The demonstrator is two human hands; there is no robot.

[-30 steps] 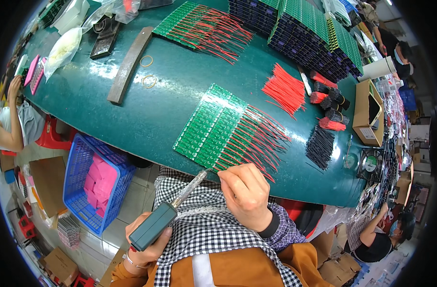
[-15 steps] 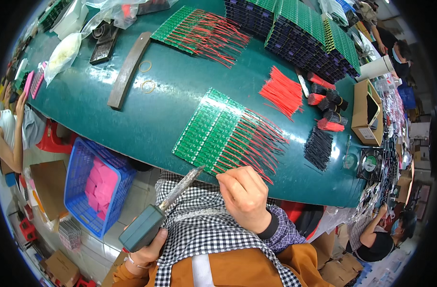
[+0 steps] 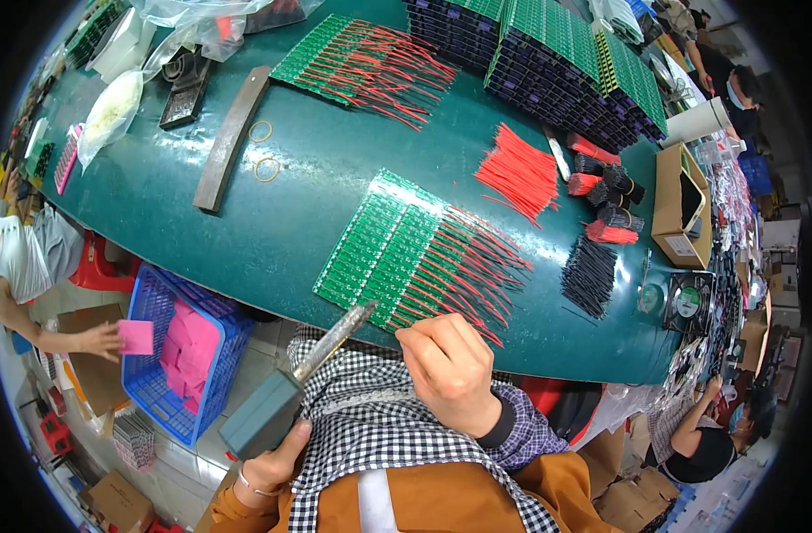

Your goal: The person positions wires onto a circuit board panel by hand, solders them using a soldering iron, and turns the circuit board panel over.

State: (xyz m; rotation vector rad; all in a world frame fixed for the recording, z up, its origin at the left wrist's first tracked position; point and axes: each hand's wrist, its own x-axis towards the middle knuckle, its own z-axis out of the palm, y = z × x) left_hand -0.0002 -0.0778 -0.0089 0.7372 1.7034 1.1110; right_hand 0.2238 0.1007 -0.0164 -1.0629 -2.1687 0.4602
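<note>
Left hand (image 3: 268,462) clenched around soldering iron (image 3: 304,377), tip close to near edge of green circuit-board panel (image 3: 384,253) on teal table (image 3: 290,213). Right hand (image 3: 450,369) pinching thin solder wire, probably, beside red leads (image 3: 472,275). Most rows apparently already wired; loose red wires (image 3: 517,173) and black wire bundles (image 3: 590,275) waiting, likely for further boards.

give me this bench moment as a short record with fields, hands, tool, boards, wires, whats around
left hand: grips the grey-green handle of a soldering iron, tip aimed at the near board edge
right hand: at the near edge of the green circuit boards, pinching something thin, too small to tell
boards: a flat panel with red wires fanning right
table: dark green
loose stock: red wire bundle, black wire pile
beside table: blue crate holding pink pieces
</note>
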